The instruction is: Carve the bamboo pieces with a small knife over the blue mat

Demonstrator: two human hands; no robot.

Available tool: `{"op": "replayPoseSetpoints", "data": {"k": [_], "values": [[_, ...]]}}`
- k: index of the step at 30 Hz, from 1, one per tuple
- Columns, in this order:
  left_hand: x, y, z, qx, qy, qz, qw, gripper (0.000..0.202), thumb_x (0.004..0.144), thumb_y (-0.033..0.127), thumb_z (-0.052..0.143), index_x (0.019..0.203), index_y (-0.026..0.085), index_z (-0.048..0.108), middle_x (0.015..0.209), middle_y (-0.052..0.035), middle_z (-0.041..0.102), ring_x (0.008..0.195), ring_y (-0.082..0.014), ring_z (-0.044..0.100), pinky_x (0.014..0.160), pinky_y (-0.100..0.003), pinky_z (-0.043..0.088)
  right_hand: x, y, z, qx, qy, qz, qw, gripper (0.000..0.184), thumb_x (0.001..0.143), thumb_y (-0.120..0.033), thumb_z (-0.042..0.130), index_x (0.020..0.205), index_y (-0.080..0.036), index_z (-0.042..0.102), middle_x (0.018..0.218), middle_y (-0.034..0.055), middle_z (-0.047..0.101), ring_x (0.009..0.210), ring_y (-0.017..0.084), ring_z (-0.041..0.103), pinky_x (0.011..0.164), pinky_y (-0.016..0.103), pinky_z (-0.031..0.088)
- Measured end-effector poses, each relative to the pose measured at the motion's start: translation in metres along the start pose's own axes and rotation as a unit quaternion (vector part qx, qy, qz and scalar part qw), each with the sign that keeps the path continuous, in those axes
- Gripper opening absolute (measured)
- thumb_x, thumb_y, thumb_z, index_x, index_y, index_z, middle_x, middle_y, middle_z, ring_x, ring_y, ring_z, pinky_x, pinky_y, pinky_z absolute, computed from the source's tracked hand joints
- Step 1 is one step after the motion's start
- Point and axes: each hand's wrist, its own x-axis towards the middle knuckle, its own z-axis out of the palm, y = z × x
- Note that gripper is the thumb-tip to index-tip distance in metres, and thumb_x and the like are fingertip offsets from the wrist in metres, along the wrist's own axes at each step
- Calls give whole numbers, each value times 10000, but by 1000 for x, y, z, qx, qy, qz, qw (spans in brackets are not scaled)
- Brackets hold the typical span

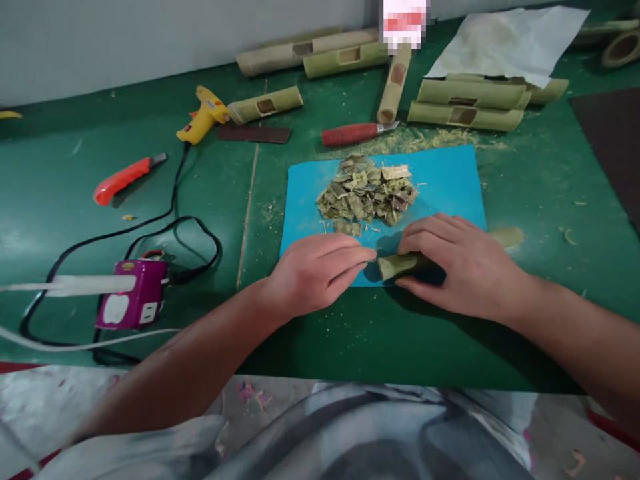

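My right hand is wrapped over a short green bamboo tube lying on the lower right of a blue sheet. The tube's near end points left, and its other end shows past my knuckles. Just left of the tube, my left hand is closed with its fingertips pinched together. Anything between those fingertips is too small to make out. Beyond both hands, a heap of dry bamboo chips sits on the blue sheet.
A red-handled knife, a yellow glue gun and an orange utility knife lie on the green table. Several notched bamboo tubes rest at the back. A purple power adapter with cords is at left. White paper covers some tubes.
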Motion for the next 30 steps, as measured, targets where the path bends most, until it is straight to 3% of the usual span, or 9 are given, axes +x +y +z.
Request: {"op": "replayPoseSetpoints", "data": {"k": [6, 9, 11, 13, 16, 23, 30], "values": [[2, 2, 2, -18, -10, -11, 1000, 141, 973, 188, 604, 1030, 179, 732, 970, -45, 780, 894, -138, 734, 808, -204, 543, -2, 1, 1, -37, 5, -23, 999, 196, 898, -310, 603, 1059, -199, 622, 1041, 93, 701, 941, 276, 647, 734, 395, 457], [5, 9, 2, -64, -8, -108, 992, 128, 959, 218, 625, 981, 200, 749, 898, -15, 787, 777, -114, 726, 739, -181, 546, 0, 2, 4, -28, 12, -40, 999, 153, 892, -266, 603, 1022, -187, 612, 1044, 95, 702, 956, 271, 650, 734, 388, 455], [8, 14, 1, -138, 7, -214, 967, 127, 942, 222, 631, 970, 194, 751, 775, 6, 767, 606, -86, 674, 613, -163, 534, 2, 2, 5, -16, 14, -38, 999, 141, 883, -258, 610, 1008, -192, 610, 1048, 92, 707, 961, 267, 654, 733, 385, 455], [11, 18, 1, -232, 24, -301, 925, 138, 930, 230, 626, 967, 169, 745, 645, 23, 714, 464, -68, 593, 485, -156, 489, 4, 2, 6, -10, 18, -33, 999, 135, 873, -258, 620, 995, -200, 613, 1046, 87, 711, 956, 265, 656, 732, 384, 458], [16, 18, 2, -337, 42, -365, 867, 148, 920, 253, 630, 943, 146, 730, 571, 35, 660, 386, -59, 538, 400, -156, 438, 6, 1, 7, -1, 30, -30, 999, 152, 870, -296, 641, 985, -199, 621, 1042, 93, 711, 953, 270, 658, 744, 396, 476], [18, 17, 6, -439, 21, -390, 809, 187, 884, 287, 660, 979, 128, 688, 664, -1, 718, 426, -77, 605, 412, -168, 436, 6, -7, 8, 14, 120, -13, 993, 243, 893, -275, 624, 1122, -193, 631, 1086, 121, 716, 987, 284, 671, 784, 424, 535], [14, 17, 9, -445, 12, -374, 814, 227, 881, 306, 655, 1016, 125, 683, 774, -41, 753, 478, -95, 646, 424, -182, 437, 8, -10, 9, 36, 167, -22, 985, 247, 895, -196, 619, 1141, -219, 629, 1055, 102, 725, 978, 256, 688, 782, 402, 573]]}}
